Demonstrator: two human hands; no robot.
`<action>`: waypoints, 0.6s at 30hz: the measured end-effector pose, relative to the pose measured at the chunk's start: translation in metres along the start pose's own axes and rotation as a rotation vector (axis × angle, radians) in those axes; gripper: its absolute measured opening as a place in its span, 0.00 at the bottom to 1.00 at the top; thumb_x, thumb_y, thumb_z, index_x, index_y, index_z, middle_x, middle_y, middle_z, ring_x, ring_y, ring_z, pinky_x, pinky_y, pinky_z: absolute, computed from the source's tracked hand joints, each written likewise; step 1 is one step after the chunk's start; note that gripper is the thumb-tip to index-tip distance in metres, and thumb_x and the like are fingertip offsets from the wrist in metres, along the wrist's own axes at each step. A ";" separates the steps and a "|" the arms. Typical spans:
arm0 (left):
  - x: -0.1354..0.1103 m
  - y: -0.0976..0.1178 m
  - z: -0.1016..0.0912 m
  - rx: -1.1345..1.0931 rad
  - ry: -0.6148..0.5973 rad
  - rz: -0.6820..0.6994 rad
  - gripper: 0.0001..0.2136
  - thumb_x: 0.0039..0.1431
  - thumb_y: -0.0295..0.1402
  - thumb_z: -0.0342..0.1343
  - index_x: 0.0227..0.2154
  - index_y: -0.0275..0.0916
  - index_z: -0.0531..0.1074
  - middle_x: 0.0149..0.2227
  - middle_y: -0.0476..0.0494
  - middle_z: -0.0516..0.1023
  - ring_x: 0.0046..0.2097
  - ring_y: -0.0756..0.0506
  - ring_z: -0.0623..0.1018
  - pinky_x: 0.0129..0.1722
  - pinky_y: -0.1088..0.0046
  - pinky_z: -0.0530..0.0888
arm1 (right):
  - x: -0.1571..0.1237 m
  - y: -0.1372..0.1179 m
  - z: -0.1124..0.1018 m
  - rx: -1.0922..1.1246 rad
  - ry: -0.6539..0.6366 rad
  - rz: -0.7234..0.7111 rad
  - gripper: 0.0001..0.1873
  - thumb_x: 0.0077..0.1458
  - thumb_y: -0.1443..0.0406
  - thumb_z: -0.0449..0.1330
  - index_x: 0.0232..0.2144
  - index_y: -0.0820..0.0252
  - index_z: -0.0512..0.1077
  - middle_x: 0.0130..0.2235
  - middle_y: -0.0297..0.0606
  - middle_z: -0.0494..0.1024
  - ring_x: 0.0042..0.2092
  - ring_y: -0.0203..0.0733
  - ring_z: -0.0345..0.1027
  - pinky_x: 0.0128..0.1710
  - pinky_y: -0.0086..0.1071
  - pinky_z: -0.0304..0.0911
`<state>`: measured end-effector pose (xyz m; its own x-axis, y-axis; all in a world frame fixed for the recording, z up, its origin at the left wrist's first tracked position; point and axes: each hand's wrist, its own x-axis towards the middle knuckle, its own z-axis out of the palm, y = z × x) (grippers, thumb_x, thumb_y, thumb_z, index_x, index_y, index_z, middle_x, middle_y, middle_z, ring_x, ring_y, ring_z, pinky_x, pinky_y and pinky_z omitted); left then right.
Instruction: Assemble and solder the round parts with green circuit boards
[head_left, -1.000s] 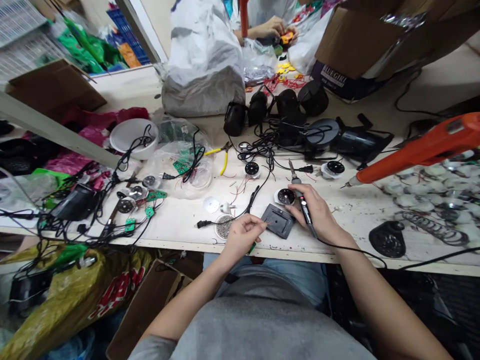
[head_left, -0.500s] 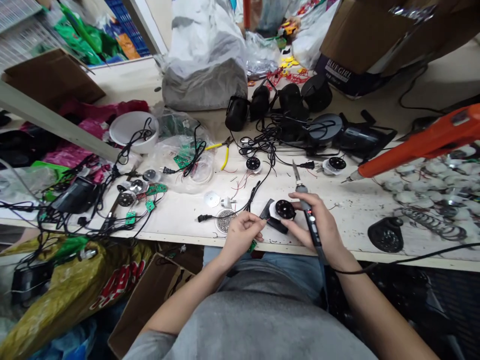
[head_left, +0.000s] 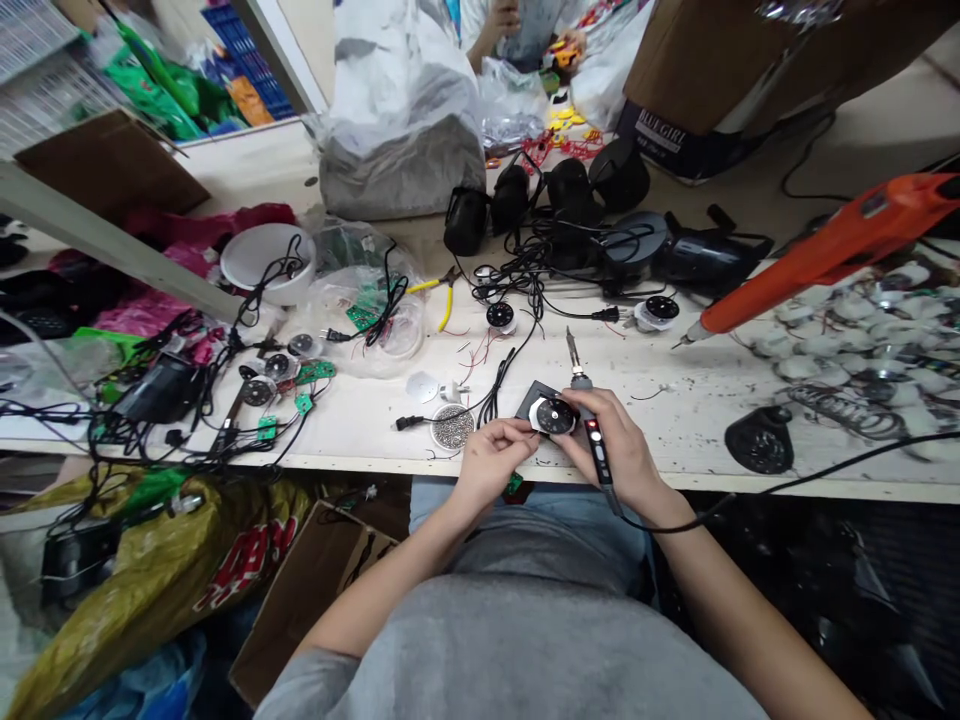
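Note:
My right hand (head_left: 619, 452) is closed around a black soldering iron (head_left: 589, 425) whose metal tip points away from me, and its fingertips also touch a small round black-and-white disc part (head_left: 556, 416). My left hand (head_left: 491, 458) pinches that same disc from the left, with a small green circuit board (head_left: 513, 486) dangling under it. The disc sits over a dark square plate (head_left: 534, 400) on the white workbench (head_left: 360, 425). A small round dish of solder beads (head_left: 453, 427) lies just left of my left hand.
An orange glue gun (head_left: 817, 255) lies at the right, a black round cap (head_left: 759, 441) near the front edge. Black lamp housings and tangled cables (head_left: 555, 215) fill the middle back. Yellow pliers (head_left: 442, 300), a white bowl (head_left: 262, 262), green boards (head_left: 304, 385). Another person's hands (head_left: 517, 25) work at the far side.
The round disc was lifted from the bench onto the dark square plate, and both hands closed in on it. The soldering iron swung nearer the plate.

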<state>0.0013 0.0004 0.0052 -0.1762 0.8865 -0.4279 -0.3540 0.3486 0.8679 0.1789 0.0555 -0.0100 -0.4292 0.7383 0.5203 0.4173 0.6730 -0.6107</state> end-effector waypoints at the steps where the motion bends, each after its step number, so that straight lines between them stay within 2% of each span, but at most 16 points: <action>1: 0.000 -0.001 0.002 0.001 0.018 0.020 0.12 0.38 0.32 0.72 0.16 0.35 0.73 0.39 0.40 0.79 0.40 0.45 0.81 0.49 0.63 0.78 | -0.001 0.000 0.001 -0.002 0.007 0.005 0.27 0.60 0.68 0.63 0.60 0.54 0.63 0.50 0.46 0.73 0.51 0.48 0.72 0.48 0.41 0.74; 7: 0.002 -0.008 0.014 -0.041 0.081 0.058 0.11 0.38 0.33 0.71 0.17 0.36 0.74 0.34 0.45 0.78 0.36 0.49 0.78 0.43 0.70 0.76 | -0.003 0.000 0.003 -0.001 0.042 0.035 0.25 0.61 0.64 0.64 0.58 0.54 0.64 0.48 0.45 0.74 0.47 0.47 0.73 0.45 0.40 0.74; 11: 0.003 -0.010 0.019 -0.100 0.124 0.050 0.13 0.35 0.33 0.73 0.17 0.34 0.73 0.36 0.45 0.78 0.34 0.50 0.79 0.42 0.70 0.77 | -0.001 -0.001 0.000 0.002 0.040 0.016 0.25 0.61 0.63 0.64 0.58 0.56 0.64 0.48 0.45 0.74 0.47 0.48 0.74 0.45 0.41 0.74; 14: 0.003 -0.010 0.022 -0.130 0.161 0.053 0.15 0.34 0.34 0.74 0.17 0.34 0.73 0.36 0.44 0.78 0.33 0.50 0.79 0.41 0.69 0.79 | 0.001 -0.005 -0.010 -0.014 0.063 0.011 0.24 0.61 0.63 0.64 0.58 0.56 0.65 0.48 0.46 0.75 0.48 0.48 0.74 0.46 0.40 0.74; 18: 0.003 -0.009 0.025 -0.169 0.169 0.065 0.17 0.34 0.36 0.74 0.16 0.34 0.71 0.36 0.43 0.78 0.34 0.48 0.81 0.41 0.68 0.80 | -0.001 -0.019 -0.033 0.004 0.149 0.083 0.22 0.63 0.64 0.62 0.58 0.54 0.69 0.44 0.42 0.76 0.41 0.43 0.75 0.42 0.37 0.74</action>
<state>0.0274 0.0079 0.0019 -0.3495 0.8373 -0.4205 -0.4830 0.2235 0.8466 0.1976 0.0432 0.0209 -0.2698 0.7899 0.5507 0.4429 0.6096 -0.6575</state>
